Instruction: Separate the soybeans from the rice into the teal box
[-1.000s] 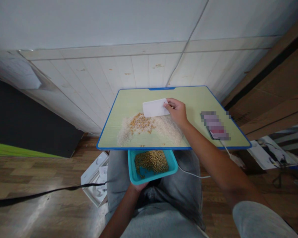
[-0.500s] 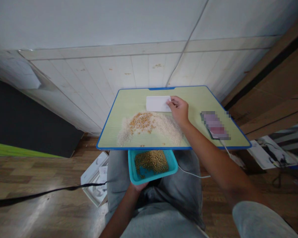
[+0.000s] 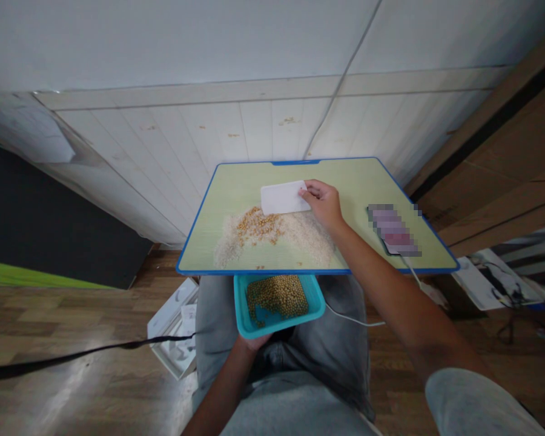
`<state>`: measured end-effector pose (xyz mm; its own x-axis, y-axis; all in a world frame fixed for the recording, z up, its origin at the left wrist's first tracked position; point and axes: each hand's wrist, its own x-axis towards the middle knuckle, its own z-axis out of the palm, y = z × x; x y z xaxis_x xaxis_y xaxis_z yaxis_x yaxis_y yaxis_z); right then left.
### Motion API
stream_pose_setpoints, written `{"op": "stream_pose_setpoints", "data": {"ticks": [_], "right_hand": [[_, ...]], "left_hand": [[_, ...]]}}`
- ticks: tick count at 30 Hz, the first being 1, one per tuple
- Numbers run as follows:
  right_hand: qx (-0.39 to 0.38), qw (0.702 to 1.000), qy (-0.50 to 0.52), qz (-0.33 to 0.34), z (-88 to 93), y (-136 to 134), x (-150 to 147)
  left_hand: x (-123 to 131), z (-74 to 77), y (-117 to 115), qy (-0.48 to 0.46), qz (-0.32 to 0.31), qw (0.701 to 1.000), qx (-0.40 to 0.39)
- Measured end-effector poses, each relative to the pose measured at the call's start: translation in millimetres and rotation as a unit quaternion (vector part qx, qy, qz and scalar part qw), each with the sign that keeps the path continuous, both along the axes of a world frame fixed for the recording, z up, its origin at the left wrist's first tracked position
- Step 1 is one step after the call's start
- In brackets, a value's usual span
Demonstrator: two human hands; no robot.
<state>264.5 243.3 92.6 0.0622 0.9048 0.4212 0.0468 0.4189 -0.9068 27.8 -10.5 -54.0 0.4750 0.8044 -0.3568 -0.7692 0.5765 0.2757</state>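
My right hand pinches the right end of a white rectangular card and holds it tilted at the far side of the piles. Just below the card lie golden soybeans, mixed into a curved spread of white rice on the table. Down at the table's front edge, my left hand grips a turquoise plastic tray from beneath, its fingers mostly hidden. Many soybeans fill most of the tray, and a patch of its bottom shows at the lower left.
The small folding table has a pale green top and blue rim. A phone, blurred out, lies at its right with a white cable. An open white box sits on the floor at left. Brown cardboard stands at right.
My right hand has brought the card slightly left and toward me and tilted it, so its lower edge now overlaps the far side of the soybeans. My left hand and the tray stay put.
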Motion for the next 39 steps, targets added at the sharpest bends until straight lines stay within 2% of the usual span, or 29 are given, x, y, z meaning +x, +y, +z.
{"op": "stream_pose_setpoints", "data": {"ticks": [5, 11, 20, 25, 30, 39], "right_hand": [[-0.010, 0.999, 0.015, 0.030, 1.1, -2, -1], [-0.006, 1.000, 0.016, 0.008, 2.5, -1, 2], [-0.017, 0.998, -0.008, 0.053, 0.4, -1, -2], [-0.024, 0.997, -0.033, 0.069, 0.5, -1, 3], [-0.026, 0.992, -0.082, 0.090, 2.0, -4, 7], [-0.034, 0.990, -0.052, 0.124, -4.5, -1, 2]], "left_hand": [[0, -4.2, 2, 0.006, 0.020, 1.000, -0.013], [0, -8.9, 1, 0.012, 0.024, 0.999, -0.026], [2, -3.3, 2, 0.014, 0.032, 0.999, -0.038], [2, -9.0, 3, 0.018, 0.030, 0.998, -0.047], [0, -14.7, 1, 0.014, 0.029, 0.999, -0.039], [0, -16.2, -1, -0.015, 0.033, 0.999, 0.013]]}}
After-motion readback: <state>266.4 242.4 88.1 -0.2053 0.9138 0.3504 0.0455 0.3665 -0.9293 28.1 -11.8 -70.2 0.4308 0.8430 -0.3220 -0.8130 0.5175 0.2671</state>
